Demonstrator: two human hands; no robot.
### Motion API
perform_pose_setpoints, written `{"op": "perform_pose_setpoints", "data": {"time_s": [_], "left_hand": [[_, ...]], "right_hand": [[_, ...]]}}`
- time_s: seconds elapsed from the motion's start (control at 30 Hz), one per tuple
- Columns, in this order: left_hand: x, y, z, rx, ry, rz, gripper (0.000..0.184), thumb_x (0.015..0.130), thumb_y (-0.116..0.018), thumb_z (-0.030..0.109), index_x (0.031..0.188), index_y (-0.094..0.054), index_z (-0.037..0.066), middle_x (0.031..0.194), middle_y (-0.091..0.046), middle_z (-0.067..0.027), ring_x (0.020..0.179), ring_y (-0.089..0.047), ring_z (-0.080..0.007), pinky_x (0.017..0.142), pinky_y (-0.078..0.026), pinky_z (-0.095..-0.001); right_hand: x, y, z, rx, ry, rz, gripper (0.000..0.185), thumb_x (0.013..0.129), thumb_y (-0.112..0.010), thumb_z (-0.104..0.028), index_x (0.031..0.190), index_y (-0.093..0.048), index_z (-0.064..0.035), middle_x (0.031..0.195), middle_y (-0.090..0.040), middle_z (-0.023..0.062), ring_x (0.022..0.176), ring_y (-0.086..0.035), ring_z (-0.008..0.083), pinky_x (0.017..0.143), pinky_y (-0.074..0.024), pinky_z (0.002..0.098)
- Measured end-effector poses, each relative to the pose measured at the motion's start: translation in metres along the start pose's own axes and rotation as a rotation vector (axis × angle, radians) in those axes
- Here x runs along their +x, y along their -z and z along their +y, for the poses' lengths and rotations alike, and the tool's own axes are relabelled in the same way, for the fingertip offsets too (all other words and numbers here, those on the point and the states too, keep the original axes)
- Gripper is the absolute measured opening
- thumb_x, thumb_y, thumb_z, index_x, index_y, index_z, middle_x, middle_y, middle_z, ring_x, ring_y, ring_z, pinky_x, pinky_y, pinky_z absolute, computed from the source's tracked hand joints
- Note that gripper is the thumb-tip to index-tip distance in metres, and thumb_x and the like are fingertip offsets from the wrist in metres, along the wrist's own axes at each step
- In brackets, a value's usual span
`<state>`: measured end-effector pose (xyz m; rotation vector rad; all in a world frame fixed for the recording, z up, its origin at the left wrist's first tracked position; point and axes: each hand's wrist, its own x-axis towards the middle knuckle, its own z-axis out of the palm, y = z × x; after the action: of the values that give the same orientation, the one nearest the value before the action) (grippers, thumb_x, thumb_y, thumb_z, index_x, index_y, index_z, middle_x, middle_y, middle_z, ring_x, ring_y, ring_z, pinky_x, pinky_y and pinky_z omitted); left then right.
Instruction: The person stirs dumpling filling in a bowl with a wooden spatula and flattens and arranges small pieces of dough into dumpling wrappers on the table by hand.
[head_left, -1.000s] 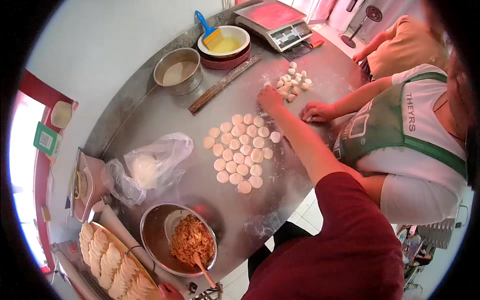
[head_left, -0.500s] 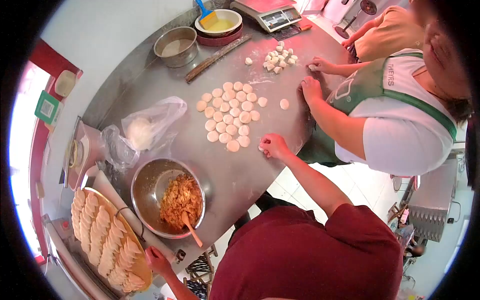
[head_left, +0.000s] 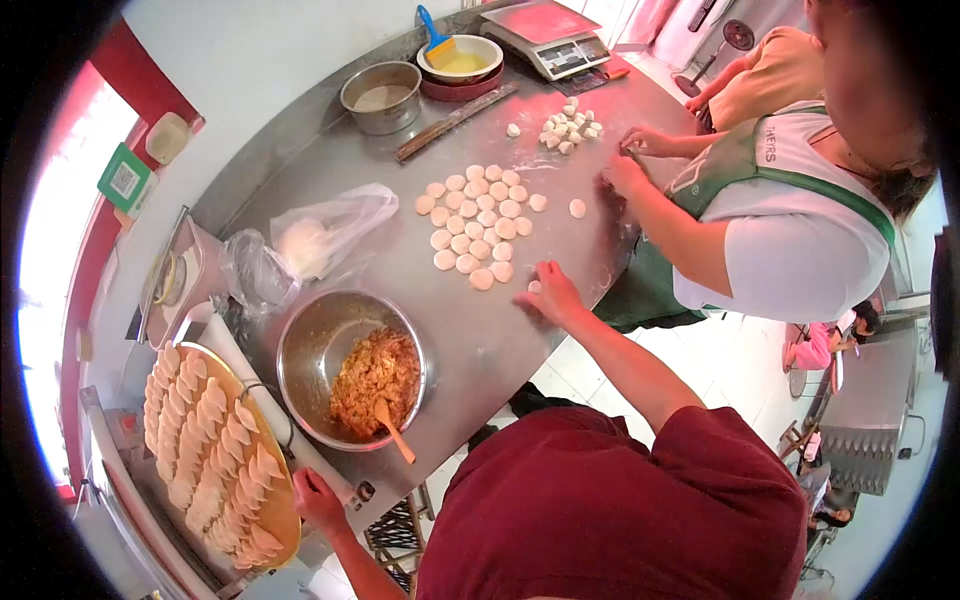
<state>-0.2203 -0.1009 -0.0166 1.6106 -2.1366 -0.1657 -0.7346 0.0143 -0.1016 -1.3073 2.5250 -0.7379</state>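
Note:
My right hand [head_left: 556,296] is over the steel table with its thumb and fingers apart around a small pale dough disc [head_left: 535,287]. Several flattened dough discs [head_left: 480,222] lie grouped just beyond it. My left hand [head_left: 318,500] hangs with curled fingers beside the edge of a round tray [head_left: 290,510], and nothing shows in it. Rows of folded dumplings [head_left: 215,450] cover that tray. Between my hands stands a steel bowl [head_left: 300,345] of orange-brown filling [head_left: 375,380], a wooden spoon [head_left: 398,435] leaning in it.
Across the table a co-worker in a green apron [head_left: 730,160] has both hands near small dough lumps [head_left: 570,128]. A plastic bag with dough [head_left: 305,248], a metal pot [head_left: 382,100], a wooden stick [head_left: 455,122], a brush [head_left: 437,45] in a bowl and a scale [head_left: 550,40] also stand there.
My right hand has loosened from a pinch, its fingers now spread around the dough disc. My left hand stays curled by the tray. The camera view has shifted slightly.

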Motion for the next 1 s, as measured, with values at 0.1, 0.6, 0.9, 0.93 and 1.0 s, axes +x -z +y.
{"op": "perform_pose_setpoints", "data": {"time_s": [0.1, 0.6, 0.9, 0.93, 1.0], "left_hand": [[0.002, 0.000, 0.000, 0.021, 0.021, 0.002, 0.010, 0.088, -0.052, 0.011, 0.084, -0.057, 0.002, 0.075, -0.059, -0.0151, 0.068, -0.057, -0.0342, 0.060, -0.045, -0.0412], [0.006, 0.001, 0.001, 0.080, -0.081, 0.117, 0.014, 0.079, -0.057, 0.012, 0.068, -0.050, 0.009, 0.056, -0.051, -0.0107, 0.053, -0.055, -0.0313, 0.047, -0.042, -0.0420], [0.005, 0.009, 0.010, 0.110, -0.015, 0.088, 0.016, 0.080, -0.059, 0.013, 0.068, -0.050, 0.009, 0.059, -0.053, -0.0075, 0.053, -0.057, -0.0280, 0.048, -0.045, -0.0388], [0.007, 0.008, 0.009, 0.121, -0.019, 0.093, 0.016, 0.080, -0.059, 0.013, 0.068, -0.049, 0.009, 0.059, -0.053, -0.0073, 0.053, -0.057, -0.0280, 0.048, -0.045, -0.0387], [0.008, 0.010, 0.009, 0.110, -0.003, 0.099, 0.017, 0.080, -0.059, 0.013, 0.067, -0.049, 0.009, 0.059, -0.053, -0.0073, 0.054, -0.057, -0.0279, 0.047, -0.045, -0.0386]], "right_hand": [[0.007, -0.013, 0.004, -0.055, -0.059, -0.039, 0.032, 0.074, -0.066, -0.022, 0.097, -0.051, -0.0035, 0.097, -0.049, 0.0182, 0.086, -0.055, 0.0356, 0.073, -0.0472, 0.0438], [0.009, -0.017, 0.035, 0.080, 0.111, -0.062, 0.017, 0.076, -0.058, -0.010, 0.091, -0.058, -0.0021, 0.095, -0.051, 0.0143, 0.092, -0.050, 0.0345, 0.081, -0.0428, 0.0421], [0.071, -0.072, 0.075, -0.443, -0.076, 0.165, 0.053, 0.089, -0.049, -0.033, 0.136, -0.035, -0.0122, 0.144, -0.032, 0.0066, 0.133, -0.028, 0.0247, 0.102, -0.0272, 0.0457], [0.071, -0.072, 0.070, -0.488, -0.117, 0.143, 0.055, 0.091, -0.047, -0.036, 0.139, -0.032, -0.0129, 0.146, -0.028, 0.0047, 0.135, -0.025, 0.0237, 0.102, -0.0252, 0.0482], [0.070, -0.072, 0.066, -0.551, -0.145, 0.124, 0.057, 0.092, -0.044, -0.039, 0.141, -0.029, -0.0141, 0.149, -0.024, 0.0016, 0.136, -0.023, 0.0221, 0.102, -0.0235, 0.0514]]}}
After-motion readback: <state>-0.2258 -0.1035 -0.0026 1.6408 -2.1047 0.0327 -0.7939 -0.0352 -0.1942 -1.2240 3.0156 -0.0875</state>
